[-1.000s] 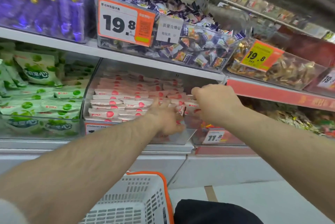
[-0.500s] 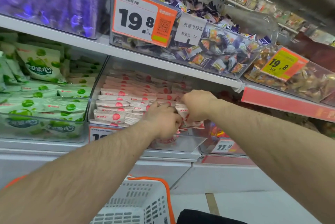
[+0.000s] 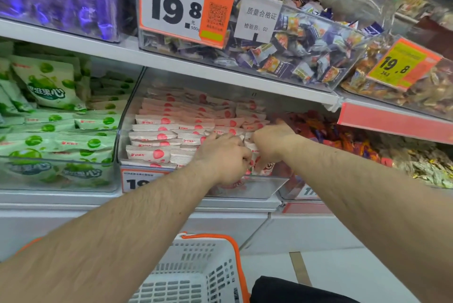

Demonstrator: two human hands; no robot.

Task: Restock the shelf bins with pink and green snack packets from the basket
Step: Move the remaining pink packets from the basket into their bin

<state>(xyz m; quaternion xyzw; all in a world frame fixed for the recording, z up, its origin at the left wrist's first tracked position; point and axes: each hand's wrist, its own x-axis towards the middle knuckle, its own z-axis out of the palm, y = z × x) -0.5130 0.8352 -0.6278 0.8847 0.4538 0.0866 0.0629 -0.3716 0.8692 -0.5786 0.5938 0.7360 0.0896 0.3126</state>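
Observation:
Pink snack packets (image 3: 157, 135) lie stacked in a clear shelf bin (image 3: 267, 185) at the middle of the lower shelf. Both my hands are inside its right front part. My left hand (image 3: 225, 158) has its fingers curled round pink packets there. My right hand (image 3: 272, 145) pinches pink packets right beside it, fingers curled down. Green snack packets (image 3: 61, 140) fill the clear bin to the left. The white basket (image 3: 196, 270) with an orange rim sits below, between my forearms; what lies in it is hidden.
An upper shelf edge (image 3: 220, 74) overhangs the bins, with a clear bin of purple-wrapped sweets (image 3: 294, 50) and a 19.8 price tag (image 3: 179, 5) on it. Mixed red and orange sweets (image 3: 343, 138) lie to the right. A dark object (image 3: 289, 290) sits by the basket.
Both hands have drawn closer together and sunk lower into the front right of the pink bin. The view has moved nearer to the shelf.

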